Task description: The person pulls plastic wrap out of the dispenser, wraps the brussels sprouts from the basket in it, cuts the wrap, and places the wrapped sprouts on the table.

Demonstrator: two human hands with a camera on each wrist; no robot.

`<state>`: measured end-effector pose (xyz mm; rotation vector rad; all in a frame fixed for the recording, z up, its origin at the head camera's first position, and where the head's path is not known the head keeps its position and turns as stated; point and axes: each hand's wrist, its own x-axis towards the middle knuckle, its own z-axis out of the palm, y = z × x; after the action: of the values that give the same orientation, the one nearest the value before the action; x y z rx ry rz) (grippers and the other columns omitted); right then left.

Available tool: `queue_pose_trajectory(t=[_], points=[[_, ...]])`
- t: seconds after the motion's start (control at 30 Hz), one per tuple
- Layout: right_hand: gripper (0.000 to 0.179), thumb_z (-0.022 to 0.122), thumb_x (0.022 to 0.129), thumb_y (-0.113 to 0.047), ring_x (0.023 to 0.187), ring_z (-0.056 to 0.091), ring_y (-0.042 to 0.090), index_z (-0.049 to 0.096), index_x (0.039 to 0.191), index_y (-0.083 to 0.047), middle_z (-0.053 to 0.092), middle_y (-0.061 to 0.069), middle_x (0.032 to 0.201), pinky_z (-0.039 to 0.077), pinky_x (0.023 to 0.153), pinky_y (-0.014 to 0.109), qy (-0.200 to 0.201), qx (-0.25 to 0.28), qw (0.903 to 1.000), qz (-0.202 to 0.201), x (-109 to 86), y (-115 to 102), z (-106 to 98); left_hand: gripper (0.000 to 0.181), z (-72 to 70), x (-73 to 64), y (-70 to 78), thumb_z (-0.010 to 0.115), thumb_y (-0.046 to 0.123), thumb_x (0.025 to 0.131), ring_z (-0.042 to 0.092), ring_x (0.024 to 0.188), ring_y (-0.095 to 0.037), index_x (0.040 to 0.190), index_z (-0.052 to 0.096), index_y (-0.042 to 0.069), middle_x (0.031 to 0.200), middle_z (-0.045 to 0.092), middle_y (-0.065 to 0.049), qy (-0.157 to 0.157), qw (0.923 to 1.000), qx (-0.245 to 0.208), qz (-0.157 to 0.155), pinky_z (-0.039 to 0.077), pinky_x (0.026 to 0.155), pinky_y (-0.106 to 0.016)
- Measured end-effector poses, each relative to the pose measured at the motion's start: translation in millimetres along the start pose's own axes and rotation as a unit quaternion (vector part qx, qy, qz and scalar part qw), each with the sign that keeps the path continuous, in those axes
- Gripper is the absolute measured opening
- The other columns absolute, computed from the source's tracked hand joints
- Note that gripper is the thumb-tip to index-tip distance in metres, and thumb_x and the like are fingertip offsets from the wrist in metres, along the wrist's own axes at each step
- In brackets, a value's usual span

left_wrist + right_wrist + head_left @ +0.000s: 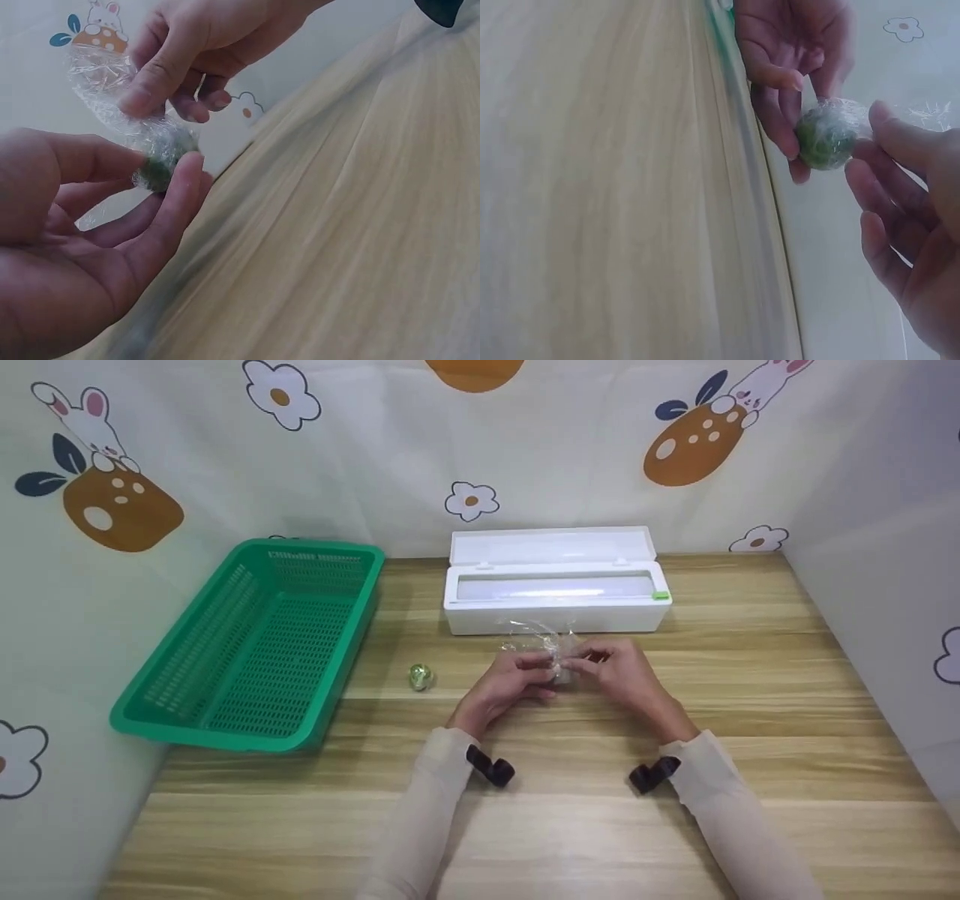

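Note:
A small round green fruit (826, 139), its exact kind unclear, sits inside crumpled clear plastic wrap (103, 79). My left hand (510, 684) holds the wrapped fruit between thumb and fingers. With thumb and fingertips my right hand (622, 671) pinches the gathered wrap beside it, and the loose end flares out past the fingers. Both hands are close together, just in front of a white plastic wrap dispenser (559, 619) whose lid stands raised. In the head view the fingers mostly hide the fruit. Left of my left hand, a second wrapped green ball (421, 677) lies on the table.
A green slotted plastic basket (311, 720) stands at the left of the wooden table (570, 825). A small green tab (660, 595) shows at the dispenser's right end. Patterned cloth (390, 450) hangs behind the table and along both sides.

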<state>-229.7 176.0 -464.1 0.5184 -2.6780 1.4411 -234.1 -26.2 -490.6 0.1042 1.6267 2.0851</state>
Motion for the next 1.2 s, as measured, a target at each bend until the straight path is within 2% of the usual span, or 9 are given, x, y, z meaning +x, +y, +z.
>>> queue_pose_trajectory(t=[0.1,0.23,0.43,0.57,0.73,0.8,0.9,1.03,1.2], points=[[0.014,0.083,0.081,-0.023,0.073,0.062,0.017,0.081,0.09,-0.012,0.078,0.006,0.087,0.048,0.06,0.019,0.009,0.02,0.9993,0.031,1.2,-1.8,1.1,0.043,-1.2,-1.0,0.9,0.064,-0.009,0.089,0.07,0.08,-0.017,0.132,0.06,-0.006,0.124,0.067,-0.023,0.005,0.9996,0.026,0.006,0.062,0.073,-0.027],[0.018,0.085,0.08,-0.026,0.07,0.059,0.014,0.082,0.09,-0.012,0.078,0.008,0.086,0.046,0.057,0.018,0.01,0.018,0.9975,0.068,1.7,-3.9,2.8,0.041,-2.9,-3.3,1.3,0.069,-0.005,0.087,0.07,0.074,-0.014,0.127,0.065,-0.001,0.118,0.071,-0.019,0.01,0.9973,0.073,0.006,0.062,0.071,-0.027],[0.023,0.088,0.076,-0.028,0.073,0.059,0.012,0.081,0.091,-0.012,0.078,0.005,0.088,0.046,0.059,0.019,-0.01,0.026,0.9932,0.113,2.2,-4.1,1.4,0.037,-5.5,-4.1,1.9,0.073,-0.001,0.085,0.07,0.07,-0.013,0.121,0.069,0.002,0.116,0.073,-0.018,0.006,0.9917,0.128,0.01,0.061,0.071,-0.026],[0.026,0.087,0.077,-0.027,0.077,0.059,0.011,0.08,0.095,-0.01,0.075,-0.003,0.086,0.047,0.063,0.02,-0.036,0.068,0.9848,0.156,2.7,-3.7,-1.2,0.036,-7.1,-4.3,3.0,0.075,0.0,0.084,0.07,0.074,-0.012,0.12,0.071,0.003,0.113,0.074,-0.018,-0.016,0.9882,0.15,0.024,0.061,0.072,-0.026],[0.018,0.084,0.08,-0.021,0.071,0.055,0.009,0.078,0.093,-0.01,0.069,-0.011,0.078,0.046,0.061,0.021,-0.046,0.125,0.9711,0.198,4.3,-5.4,-1.2,0.038,-7.0,-6.3,4.4,0.078,0.003,0.083,0.071,0.082,-0.011,0.12,0.071,0.007,0.119,0.073,-0.014,-0.035,0.9839,0.169,0.048,0.061,0.078,-0.028],[0.014,0.083,0.081,-0.02,0.07,0.054,0.008,0.076,0.091,-0.012,0.068,-0.012,0.077,0.047,0.062,0.022,-0.051,0.132,0.9675,0.209,4.6,-6.4,-0.7,0.036,-6.3,-6.1,3.6,0.079,0.005,0.082,0.071,0.08,-0.01,0.117,0.072,0.005,0.117,0.074,-0.014,-0.027,0.9833,0.172,0.053,0.061,0.077,-0.028],[0.014,0.083,0.082,-0.021,0.071,0.055,0.008,0.075,0.09,-0.014,0.068,-0.012,0.079,0.048,0.063,0.023,-0.06,0.134,0.9647,0.219,5.0,-8.6,-0.8,0.032,-4.6,-3.9,1.9,0.082,0.011,0.081,0.07,0.071,-0.009,0.112,0.075,0.004,0.109,0.076,-0.015,0.004,0.9806,0.186,0.062,0.06,0.069,-0.025],[0.023,0.082,0.083,-0.023,0.073,0.06,0.011,0.076,0.1,-0.01,0.072,-0.009,0.086,0.051,0.065,0.025,-0.084,0.131,0.9656,0.209,5.1,-11.5,-4.9,0.031,-3.9,-1.9,1.6,0.085,0.015,0.079,0.067,0.069,-0.005,0.106,0.077,0.005,0.105,0.077,-0.012,0.054,0.9722,0.216,0.073,0.057,0.065,-0.02],[0.03,0.078,0.085,-0.016,0.074,0.063,0.014,0.074,0.113,-0.005,0.075,-0.003,0.096,0.054,0.065,0.027,-0.109,0.118,0.9701,0.182,4.3,-11.6,-12.8,0.029,-4.1,-1.8,1.3,0.086,0.015,0.078,0.064,0.076,-0.005,0.104,0.078,0.007,0.104,0.076,-0.008,0.065,0.9668,0.236,0.073,0.056,0.07,-0.02]])
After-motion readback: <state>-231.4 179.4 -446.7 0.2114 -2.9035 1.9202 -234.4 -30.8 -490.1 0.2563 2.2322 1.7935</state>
